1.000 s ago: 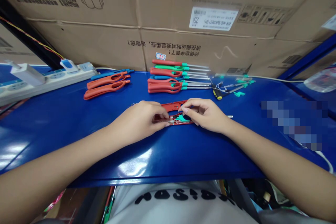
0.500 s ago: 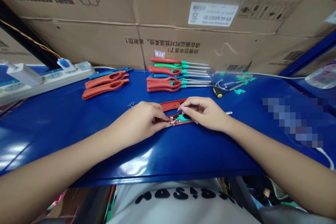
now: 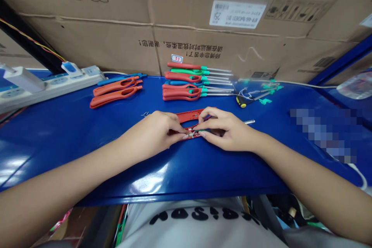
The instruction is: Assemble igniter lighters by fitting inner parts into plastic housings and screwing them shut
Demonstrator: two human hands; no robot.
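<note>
An opened stick lighter (image 3: 190, 136) lies on the blue table, its red casing half holding white wires and small fittings. My left hand (image 3: 154, 130) pinches the inner fittings at its left end, thumb and forefinger together. From the right, my right hand (image 3: 229, 128) closes thumb and fingers over the middle of the lighter, where the green trigger part is mostly hidden. The metal tube (image 3: 249, 122) sticks out beyond my right hand. Just behind lies the other red casing half (image 3: 186, 116), close to my right fingers.
Several lighters (image 3: 181, 93) with metal tubes are stacked behind. Orange casing halves (image 3: 114, 97) lie left, beside a white power strip (image 3: 55, 85). A black-and-yellow screwdriver (image 3: 241, 101), green parts (image 3: 265, 101) and small screws (image 3: 144, 114) are on the table. Cardboard (image 3: 186, 7) stands behind.
My right hand has shifted slightly left, its fingertips now over the green part and wires near my left fingertips. My left hand stays at the lighter's left end.
</note>
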